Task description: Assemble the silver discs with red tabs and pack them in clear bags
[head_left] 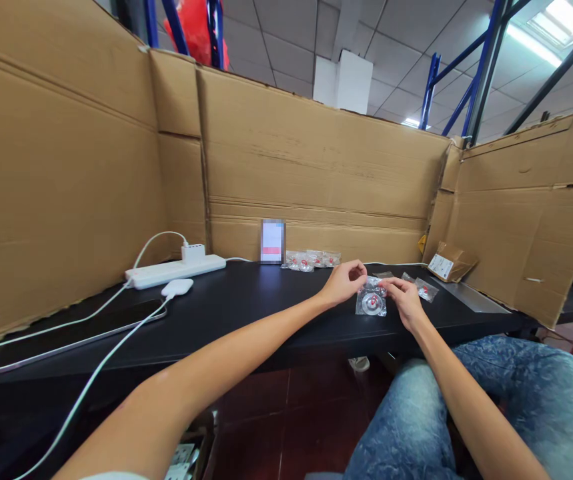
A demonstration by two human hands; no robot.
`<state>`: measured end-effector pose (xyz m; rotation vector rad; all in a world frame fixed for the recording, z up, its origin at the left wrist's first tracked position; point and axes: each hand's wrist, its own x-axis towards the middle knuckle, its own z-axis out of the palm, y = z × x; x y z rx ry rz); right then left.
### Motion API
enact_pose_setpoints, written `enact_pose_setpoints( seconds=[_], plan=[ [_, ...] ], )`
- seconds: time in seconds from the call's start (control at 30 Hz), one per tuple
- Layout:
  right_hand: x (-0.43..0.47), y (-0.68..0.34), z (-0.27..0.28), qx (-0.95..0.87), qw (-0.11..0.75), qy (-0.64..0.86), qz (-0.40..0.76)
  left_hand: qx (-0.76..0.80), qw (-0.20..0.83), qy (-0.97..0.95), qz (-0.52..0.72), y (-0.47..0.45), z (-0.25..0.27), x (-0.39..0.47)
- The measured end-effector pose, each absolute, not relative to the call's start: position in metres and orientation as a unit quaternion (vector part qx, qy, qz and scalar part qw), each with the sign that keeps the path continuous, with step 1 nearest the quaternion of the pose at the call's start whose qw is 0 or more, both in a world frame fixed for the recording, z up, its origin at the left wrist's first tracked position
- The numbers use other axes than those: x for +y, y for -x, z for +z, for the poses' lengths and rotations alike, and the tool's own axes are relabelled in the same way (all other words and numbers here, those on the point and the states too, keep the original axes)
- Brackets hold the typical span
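Note:
Between my two hands hangs a small clear plastic bag (371, 301) with a round, pale, ring-like part and something red inside. The fingers of my left hand (347, 280) pinch the bag's upper left corner. My right hand (404, 299) grips its upper right corner between thumb and fingers. Just right of my right hand, more clear bags (425, 289) with red bits lie on the black table (266, 313). Another group of similar bags (311, 260) lies at the back, beside an upright phone-like screen (272, 241).
Cardboard walls (316, 160) enclose the table. On the left are a white power strip (176, 271), a white charger puck (177, 287), cables and a dark tablet (81, 333). A brown labelled package (450, 263) and a clear flat sheet (476, 298) lie at the right.

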<state>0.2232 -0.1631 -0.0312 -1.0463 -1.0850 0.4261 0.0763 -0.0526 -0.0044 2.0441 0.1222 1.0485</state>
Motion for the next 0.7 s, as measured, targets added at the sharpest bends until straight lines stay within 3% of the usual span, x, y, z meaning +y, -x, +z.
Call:
enact_pose_setpoints(
  seconds=[0.17, 0.43, 0.7],
  plan=[
    [-0.161, -0.222, -0.031, -0.444, 0.740, 0.462, 0.202, 0.037, 0.414, -0.806, 0.421, -0.077, -0.007, -0.055],
    [-0.161, -0.222, -0.034, -0.513, 0.676, 0.479, 0.225, 0.038, 0.431, -0.818, 0.379, -0.078, -0.008, -0.060],
    [-0.162, -0.223, -0.036, -0.509, 0.659, 0.497, 0.245, 0.067, 0.363, -0.901, 0.225, -0.074, -0.011, -0.048]
  ],
)
